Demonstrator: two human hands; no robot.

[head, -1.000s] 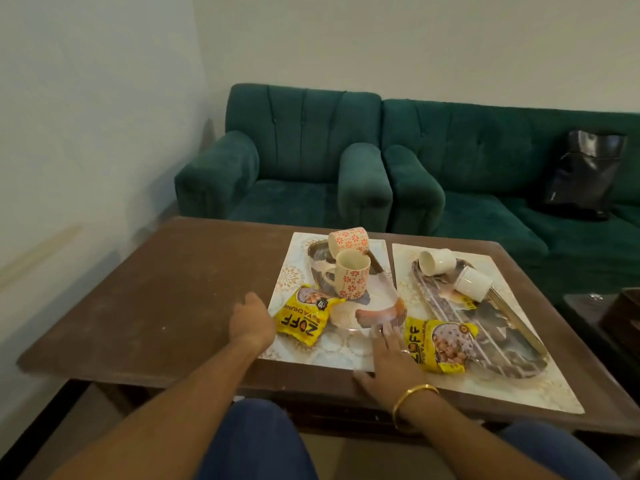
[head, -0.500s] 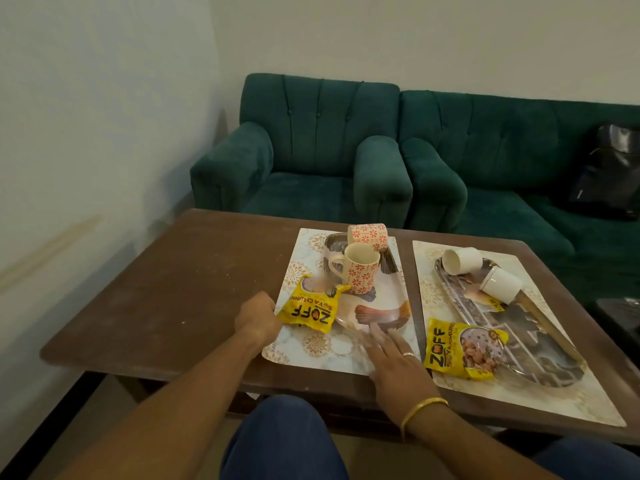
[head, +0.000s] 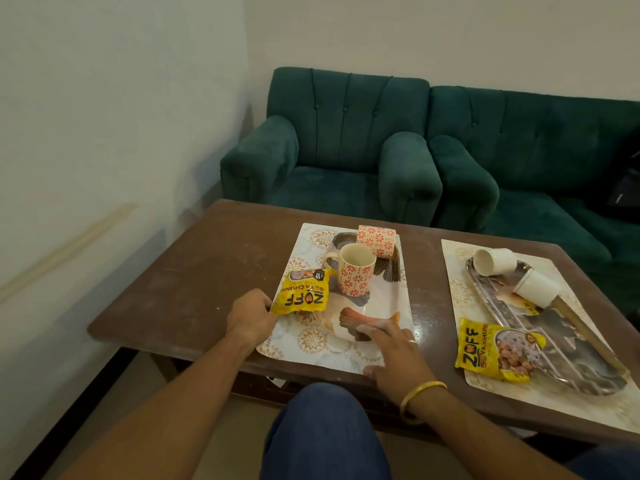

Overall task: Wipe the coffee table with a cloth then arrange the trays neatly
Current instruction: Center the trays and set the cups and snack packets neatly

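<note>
Right-hand fingers (head: 388, 337) are straight and spread. The tips press on the near end of the oval white ceramic tray with painted fish-tail marks (head: 384, 299), and the thumb lies flat on the mat's near edge. They grip nothing. The right hand (head: 394, 358) wears a ring and a gold bangle (head: 420, 393).

Left hand (head: 251, 318), centre-left of frame, has its fingers curled at the left edge of the pale floral placemat (head: 311, 344). The tips are hidden, so we cannot tell if they pinch the mat. One knuckle touches a yellow ZOFF snack packet (head: 303, 296) lying over the tray's left rim.

A knee in blue denim (head: 325, 427) sits bottom centre.

On that tray we see an upright cream mug with a red flower print (head: 356, 271). Behind it, a matching mug (head: 376, 240) lies on its side.

At lower right a second floral placemat (head: 460, 292) carries an oblong silver metal tray (head: 571, 351), set well apart from the first mat. A second yellow ZOFF packet (head: 491, 351) overlaps the metal tray's near-left end. Two plain white cups (head: 493, 261) (head: 536, 287) lie tipped over at its far end.

Both mats sit on the brown wooden coffee table (head: 194, 271). Its bare left half looks dusty.

Beyond the table we see a dark green velvet armchair (head: 346, 150) top centre and a matching green sofa (head: 536, 150) top right. A black bag (head: 627, 188) sits at the right edge.
</note>
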